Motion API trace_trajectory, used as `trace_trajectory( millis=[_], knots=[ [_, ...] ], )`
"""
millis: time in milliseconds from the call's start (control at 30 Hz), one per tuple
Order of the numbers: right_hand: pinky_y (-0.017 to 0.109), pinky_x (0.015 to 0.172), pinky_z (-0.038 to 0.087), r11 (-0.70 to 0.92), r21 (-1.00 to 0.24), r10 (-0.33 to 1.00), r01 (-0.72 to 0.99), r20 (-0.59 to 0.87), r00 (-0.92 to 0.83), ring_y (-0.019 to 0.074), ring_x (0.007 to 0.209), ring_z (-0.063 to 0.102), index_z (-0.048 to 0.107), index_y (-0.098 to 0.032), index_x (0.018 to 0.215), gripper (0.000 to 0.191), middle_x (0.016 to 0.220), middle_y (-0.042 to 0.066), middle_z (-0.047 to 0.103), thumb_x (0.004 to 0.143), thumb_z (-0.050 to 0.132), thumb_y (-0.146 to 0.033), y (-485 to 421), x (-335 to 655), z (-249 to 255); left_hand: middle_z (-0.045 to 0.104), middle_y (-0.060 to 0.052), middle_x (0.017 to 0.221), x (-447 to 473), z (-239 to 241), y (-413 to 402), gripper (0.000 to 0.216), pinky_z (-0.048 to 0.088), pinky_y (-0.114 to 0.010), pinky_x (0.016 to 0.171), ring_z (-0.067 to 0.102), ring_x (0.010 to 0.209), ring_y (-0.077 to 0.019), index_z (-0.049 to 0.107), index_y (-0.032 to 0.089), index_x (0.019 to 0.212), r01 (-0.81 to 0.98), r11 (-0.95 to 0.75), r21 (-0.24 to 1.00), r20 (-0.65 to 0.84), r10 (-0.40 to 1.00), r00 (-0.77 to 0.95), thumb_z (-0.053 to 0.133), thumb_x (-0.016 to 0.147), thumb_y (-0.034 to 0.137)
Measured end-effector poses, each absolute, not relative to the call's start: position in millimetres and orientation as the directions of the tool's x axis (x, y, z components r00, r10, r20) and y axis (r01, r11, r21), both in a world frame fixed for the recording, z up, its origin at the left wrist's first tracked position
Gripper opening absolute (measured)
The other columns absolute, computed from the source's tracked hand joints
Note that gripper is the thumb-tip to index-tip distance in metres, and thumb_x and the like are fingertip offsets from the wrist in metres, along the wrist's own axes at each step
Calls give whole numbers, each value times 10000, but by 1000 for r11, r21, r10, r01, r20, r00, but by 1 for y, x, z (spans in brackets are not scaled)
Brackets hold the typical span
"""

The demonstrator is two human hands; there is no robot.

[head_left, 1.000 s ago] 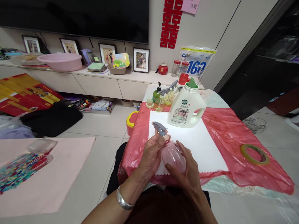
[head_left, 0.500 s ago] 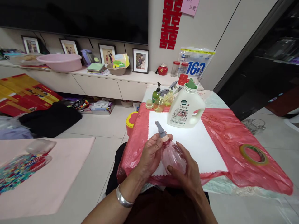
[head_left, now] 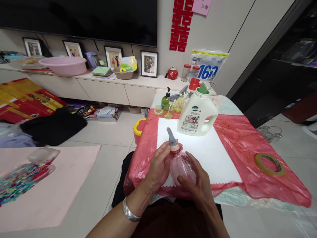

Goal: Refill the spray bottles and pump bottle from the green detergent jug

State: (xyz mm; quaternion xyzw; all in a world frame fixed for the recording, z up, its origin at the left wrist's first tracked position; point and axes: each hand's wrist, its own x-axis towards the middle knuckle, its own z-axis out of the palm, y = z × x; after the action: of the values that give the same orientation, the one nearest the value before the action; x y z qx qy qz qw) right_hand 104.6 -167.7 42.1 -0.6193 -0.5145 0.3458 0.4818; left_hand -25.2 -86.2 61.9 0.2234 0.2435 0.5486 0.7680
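Note:
A clear pink spray bottle [head_left: 182,167] with a grey trigger head [head_left: 172,137] and a pale collar is between my two hands, above the near edge of the table. Around its collar and neck, the fingers of my left hand [head_left: 160,162] are closed. My right hand [head_left: 199,180] wraps the rounded body from the right, its thumb across the front. Just beyond the bottle stands a white detergent jug [head_left: 198,114] with a green spout and an open handle. It rests on a white sheet [head_left: 218,152] with a zigzag edge.
Red plastic [head_left: 232,132] covers the table, with a tape roll [head_left: 269,164] at right. Behind the sheet stand a yellowish spray bottle [head_left: 168,110], a green pump bottle [head_left: 165,99] and a small jar [head_left: 158,110]. A pink-topped table [head_left: 71,175] with colourful small pieces is at left.
The trigger head has turned slightly on the bottle, and my left fingers have shifted a little around the collar. My right hand stays on the body.

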Motion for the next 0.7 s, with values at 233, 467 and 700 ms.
trace_trajectory(
  millis=[233,467,700],
  knots=[
    [499,1077,449,7,-941,957,339,104,269,304,1279,538,508,-249,1412,717,1377,101,582,745,719,-408,-168,99,46,716,-25,911,-24,65,-85,355,470,-259,852,651,849,-134,739,158,936,-703,330,630,-172,942,288,899,668,327],
    [497,1098,436,-1,-965,969,262,64,239,296,1285,543,500,-261,1418,732,1390,97,581,741,744,-399,-169,105,42,726,-41,890,-27,69,-82,437,458,-265,827,642,823,-141,743,144,951,-707,350,615,-161,933,322,931,613,347],
    [512,1097,440,-5,-959,980,284,52,192,303,1299,539,491,-255,1426,743,1399,107,580,749,746,-424,-168,111,36,738,-80,928,-29,68,-82,486,447,-308,875,648,881,-186,737,139,1012,-678,326,659,-103,932,347,899,651,422]
  ],
)
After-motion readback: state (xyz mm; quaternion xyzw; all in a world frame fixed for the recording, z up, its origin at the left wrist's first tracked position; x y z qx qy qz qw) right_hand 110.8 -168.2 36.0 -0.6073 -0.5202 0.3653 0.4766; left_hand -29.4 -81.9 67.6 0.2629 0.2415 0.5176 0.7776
